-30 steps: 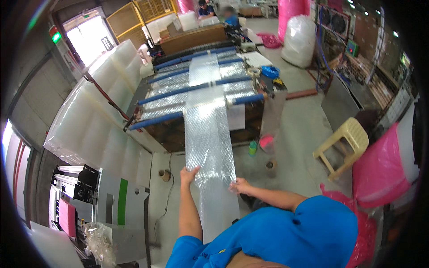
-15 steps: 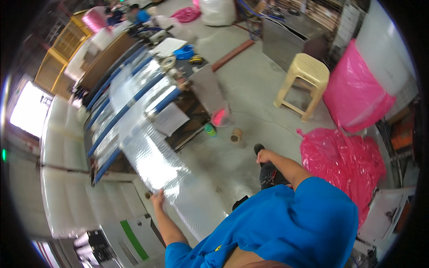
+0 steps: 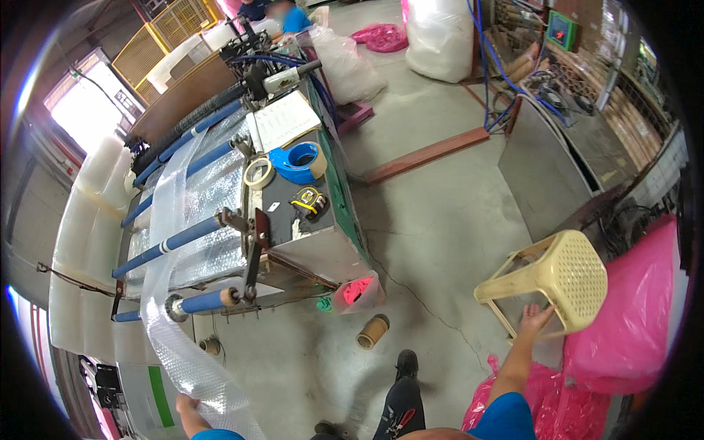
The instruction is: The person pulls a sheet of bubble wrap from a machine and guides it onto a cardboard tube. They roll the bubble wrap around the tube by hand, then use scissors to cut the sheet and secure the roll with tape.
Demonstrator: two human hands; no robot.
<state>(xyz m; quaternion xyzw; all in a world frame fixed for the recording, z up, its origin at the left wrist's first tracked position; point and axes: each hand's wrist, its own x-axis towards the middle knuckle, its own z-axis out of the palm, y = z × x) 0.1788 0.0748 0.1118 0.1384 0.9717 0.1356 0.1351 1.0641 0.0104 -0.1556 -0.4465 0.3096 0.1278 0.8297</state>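
A long strip of clear bubble wrap runs down from the rollers at the left and sags towards me. My left hand is closed on its left edge, with the fingers partly hidden by the film. Out to the right, my right hand is stretched forward with its fingers somewhat apart and nothing visible in them. It overlaps a leg of the cream plastic stool; whether it touches the stool I cannot tell. The strip passes over a blue roller with a metal collar.
On the machine's side table lie a blue tape dispenser, a tape roll, a tape measure and a clipboard. A cardboard tube stands on the floor. Pink plastic film heaps at the right. A red-brown floor beam lies ahead.
My view has shifted forward, closer to the machine and the stool. My right hand has moved from beside my leg out to the stool. The left hand stays on the bubble wrap.
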